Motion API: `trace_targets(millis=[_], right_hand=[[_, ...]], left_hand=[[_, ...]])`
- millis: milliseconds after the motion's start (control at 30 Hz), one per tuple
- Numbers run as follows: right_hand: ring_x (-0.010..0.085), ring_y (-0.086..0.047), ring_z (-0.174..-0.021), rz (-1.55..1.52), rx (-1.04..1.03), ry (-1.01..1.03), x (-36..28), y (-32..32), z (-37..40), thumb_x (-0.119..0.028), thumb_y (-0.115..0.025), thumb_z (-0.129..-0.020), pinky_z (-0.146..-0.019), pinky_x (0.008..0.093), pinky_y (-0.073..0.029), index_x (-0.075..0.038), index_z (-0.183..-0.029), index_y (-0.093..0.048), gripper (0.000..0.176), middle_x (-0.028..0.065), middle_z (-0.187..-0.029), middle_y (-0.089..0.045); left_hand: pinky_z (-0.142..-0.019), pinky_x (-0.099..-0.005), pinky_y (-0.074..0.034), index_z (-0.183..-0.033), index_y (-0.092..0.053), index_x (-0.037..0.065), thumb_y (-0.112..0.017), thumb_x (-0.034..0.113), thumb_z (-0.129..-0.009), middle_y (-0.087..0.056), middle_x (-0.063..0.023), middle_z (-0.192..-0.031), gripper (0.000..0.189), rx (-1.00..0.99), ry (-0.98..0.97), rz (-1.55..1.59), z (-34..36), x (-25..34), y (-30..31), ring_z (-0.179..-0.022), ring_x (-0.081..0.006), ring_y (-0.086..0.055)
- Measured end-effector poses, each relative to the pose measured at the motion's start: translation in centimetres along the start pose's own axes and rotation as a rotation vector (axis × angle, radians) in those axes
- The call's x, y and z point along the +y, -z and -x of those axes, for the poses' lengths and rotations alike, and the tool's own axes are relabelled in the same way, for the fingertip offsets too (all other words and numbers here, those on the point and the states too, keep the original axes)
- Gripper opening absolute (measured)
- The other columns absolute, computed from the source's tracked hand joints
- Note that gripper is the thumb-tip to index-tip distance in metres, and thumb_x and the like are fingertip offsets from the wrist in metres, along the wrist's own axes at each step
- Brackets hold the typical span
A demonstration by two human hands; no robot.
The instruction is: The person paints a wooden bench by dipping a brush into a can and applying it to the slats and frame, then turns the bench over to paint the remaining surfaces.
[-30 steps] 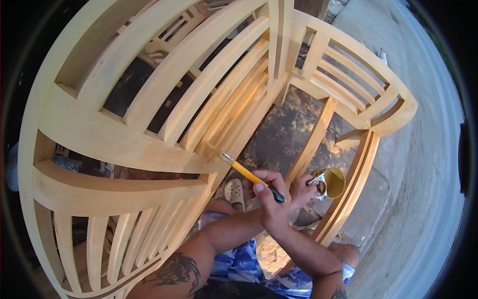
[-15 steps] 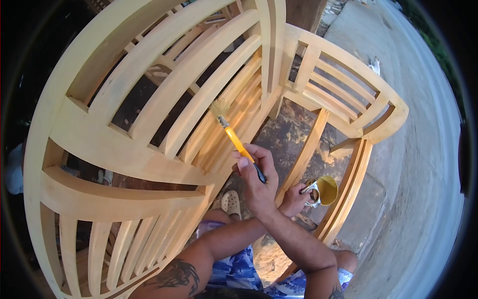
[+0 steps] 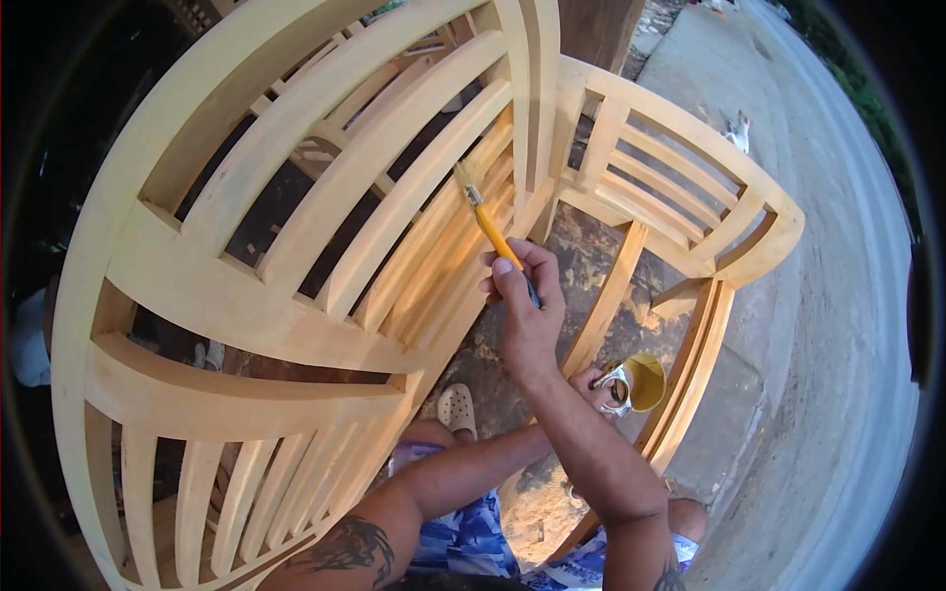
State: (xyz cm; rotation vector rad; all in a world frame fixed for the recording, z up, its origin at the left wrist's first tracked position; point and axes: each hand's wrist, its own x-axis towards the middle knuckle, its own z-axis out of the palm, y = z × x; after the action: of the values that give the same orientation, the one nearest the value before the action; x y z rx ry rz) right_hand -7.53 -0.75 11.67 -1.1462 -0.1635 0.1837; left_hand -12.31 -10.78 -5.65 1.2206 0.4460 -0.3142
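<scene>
A paintbrush with a yellow and dark handle (image 3: 496,234) is pinched in my right hand (image 3: 533,295), its pale bristles pointing up and left over the backrest slats (image 3: 419,197) of a light wooden bench. Whether the bristles touch a slat I cannot tell. Lower and to the right, my left hand (image 3: 588,388) grips a metal cup (image 3: 645,382) with a yellowish inside, above the open seat frame. My right forearm crosses over my left one.
The bench's armrest side (image 3: 670,172) stands at the upper right, with seat rails (image 3: 609,295) running below it. Another slatted section (image 3: 236,483) is at the lower left. A light clog (image 3: 457,407) shows beneath the frame. Concrete ground (image 3: 818,295) stretches along the right.
My right hand and the brush have moved up and to the right along the slats. My left hand and the cup have barely shifted.
</scene>
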Motion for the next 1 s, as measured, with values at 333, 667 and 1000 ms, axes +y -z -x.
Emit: trace_targets(millis=[333, 667, 1000], right_hand=[[0.0155, -0.068, -0.084, -0.185, -0.231, -0.311, -1.0, 3.4, 7.7, -0.011, -0.062, -0.093, -0.080, 0.0283, -0.055, 0.002, -0.113, -0.061, 0.024, 0.0129, -0.100, -0.070], [0.0153, -0.064, -0.072, -0.240, 0.246, 0.039, 1.6, 7.5, -3.4, -0.017, -0.060, -0.094, -0.067, 0.0289, -0.051, -0.001, -0.114, -0.061, 0.025, 0.0122, -0.093, -0.071], [0.0136, -0.067, -0.078, 0.512, 0.275, 0.013, 8.9, 8.2, -4.0, -0.022, -0.069, -0.093, -0.068, 0.0304, -0.053, -0.005, -0.114, -0.065, 0.027, 0.0079, -0.093, -0.071]], left_hand=[[-0.061, -0.0273, -0.059, -0.113, -0.060, -0.006, -0.060, 0.010, -0.095, -0.067, -0.0117, -0.103, 0.023, -0.013, 0.021, 0.057, 1.6, 1.5, -0.1, -0.087, -0.0173, -0.073], [-0.070, -0.0259, -0.054, -0.113, -0.054, 0.001, -0.068, 0.014, -0.094, -0.060, -0.0062, -0.099, 0.027, -0.138, -0.191, 0.192, -1.8, -6.3, 0.2, -0.087, -0.0122, -0.064], [-0.079, -0.0288, -0.054, -0.114, -0.053, 0.006, -0.068, 0.015, -0.097, -0.058, -0.0036, -0.103, 0.025, -0.240, -0.075, 0.270, -1.1, -7.8, 1.0, -0.098, -0.0101, -0.057]])
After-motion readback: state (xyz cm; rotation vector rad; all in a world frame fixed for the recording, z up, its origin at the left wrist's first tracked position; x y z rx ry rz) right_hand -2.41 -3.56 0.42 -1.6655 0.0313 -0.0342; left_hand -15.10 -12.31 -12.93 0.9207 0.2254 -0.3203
